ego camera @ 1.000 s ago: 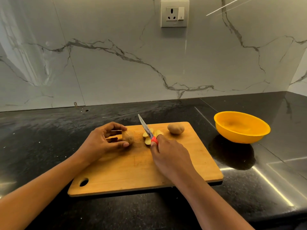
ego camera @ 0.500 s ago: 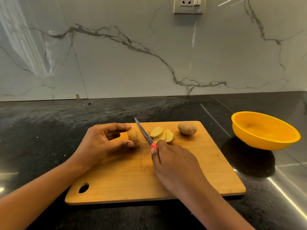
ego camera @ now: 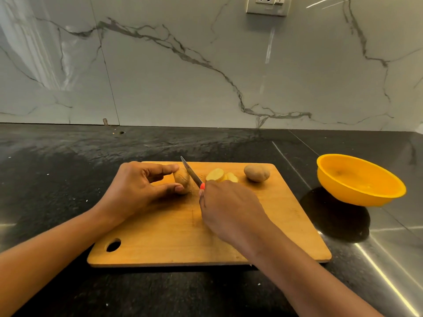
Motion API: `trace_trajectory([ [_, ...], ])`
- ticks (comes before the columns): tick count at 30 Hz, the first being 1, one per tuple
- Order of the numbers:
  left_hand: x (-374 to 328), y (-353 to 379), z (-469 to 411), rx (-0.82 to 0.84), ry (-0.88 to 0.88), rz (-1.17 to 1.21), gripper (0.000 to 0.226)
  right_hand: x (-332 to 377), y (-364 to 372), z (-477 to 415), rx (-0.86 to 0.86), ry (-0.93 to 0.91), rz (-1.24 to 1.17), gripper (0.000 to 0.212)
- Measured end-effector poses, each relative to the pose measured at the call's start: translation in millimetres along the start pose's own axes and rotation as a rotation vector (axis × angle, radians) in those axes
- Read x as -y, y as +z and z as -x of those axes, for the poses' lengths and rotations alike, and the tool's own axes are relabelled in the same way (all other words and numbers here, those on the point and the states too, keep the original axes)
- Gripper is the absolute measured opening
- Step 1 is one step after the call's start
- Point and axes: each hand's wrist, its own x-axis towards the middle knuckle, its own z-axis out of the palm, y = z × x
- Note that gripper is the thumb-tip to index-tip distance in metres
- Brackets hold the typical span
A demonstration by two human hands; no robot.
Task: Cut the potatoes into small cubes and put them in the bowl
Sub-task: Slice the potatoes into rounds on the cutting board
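A wooden cutting board (ego camera: pixel 286 225) lies on the black counter. My left hand (ego camera: pixel 135 191) pinches a part-cut potato (ego camera: pixel 182 179) between forefinger and thumb at the board's far left. My right hand (ego camera: pixel 229 211) grips a knife (ego camera: pixel 191 172) with a red handle; its blade rests against the cut side of that potato. Pale yellow slices (ego camera: pixel 220 176) lie just right of the blade. A whole brown potato (ego camera: pixel 256 173) sits near the board's far right corner. The yellow bowl (ego camera: pixel 359 179) stands on the counter to the right of the board.
A marble-patterned wall with a socket plate (ego camera: pixel 266 5) rises behind the counter. The bowl casts a dark shadow on the glossy counter (ego camera: pixel 334 216) between it and the board. A hanging hole (ego camera: pixel 113 244) pierces the board's near left corner.
The knife blade has shifted left from the slices onto the potato held by my left hand. The view has tilted down and moved closer. The slices and the whole potato stay put.
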Motion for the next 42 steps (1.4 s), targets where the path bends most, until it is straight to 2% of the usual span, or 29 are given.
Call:
trace_trajectory([
  [8, -1.1, -1.5, 0.5, -0.013, 0.054, -0.07, 0.047, -1.0, -1.1, 6.8, -0.016, -0.045, 0.042, 0.023],
  [13, -0.9, -2.5, 0.1, -0.005, 0.052, -0.088, 0.056, 1.8, -5.3, -9.3, 0.064, -0.022, 0.038, 0.026],
  [18, -0.5, -1.3, -1.1, -0.009, 0.056, -0.084, 0.064, -1.0, -4.8, -4.3, 0.051, -0.041, 0.058, 0.028],
  [35, 6.3, -2.9, -5.1, 0.018, 0.046, -0.029, 0.047, 6.2, 9.7, 4.0, 0.116, -0.027, 0.133, 0.025],
  [42, 9.8, -3.8, -4.8, 0.044, -0.015, 0.03, 0.056, 18.3, 7.7, 0.9, 0.157, 0.014, 0.15, 0.025],
])
